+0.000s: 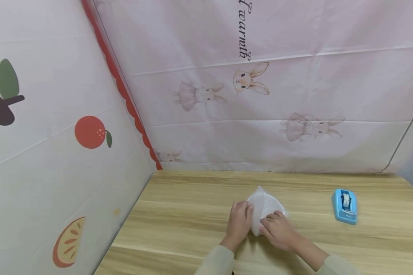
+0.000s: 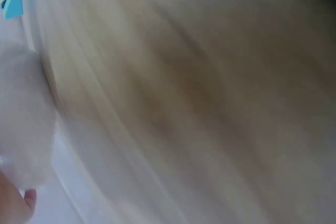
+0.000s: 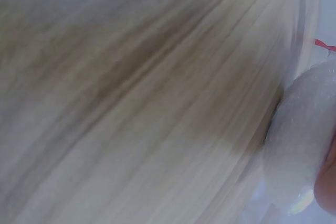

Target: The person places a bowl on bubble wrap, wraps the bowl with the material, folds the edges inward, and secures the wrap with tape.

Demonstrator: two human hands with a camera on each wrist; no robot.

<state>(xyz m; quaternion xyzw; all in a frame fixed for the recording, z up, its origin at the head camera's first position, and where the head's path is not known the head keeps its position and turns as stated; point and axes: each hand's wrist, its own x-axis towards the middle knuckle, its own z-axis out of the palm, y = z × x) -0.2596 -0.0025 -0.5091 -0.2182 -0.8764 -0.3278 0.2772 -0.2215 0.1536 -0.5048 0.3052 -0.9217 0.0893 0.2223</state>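
A rounded bundle of whitish, see-through bubble wrap [image 1: 268,202] lies on the wooden table in the head view, its top corner sticking up in a point. What is inside the wrap cannot be made out. On its left edge my left hand [image 1: 239,221] grips the wrap with bent fingers. My right hand [image 1: 280,231] pinches the front right part, fingers curled over it. In the left wrist view the bubble wrap [image 2: 23,114] shows at the left edge above a fingertip. The right wrist view catches the bubble wrap [image 3: 296,140] beside part of a finger [image 3: 328,184].
To the right on the table [image 1: 179,217] stands a light blue tape dispenser [image 1: 345,206] holding a roll of tape. A pink cloth with rabbits [image 1: 206,145] hangs behind the table. Along the left side is a white cloth with fruit prints [image 1: 31,183].
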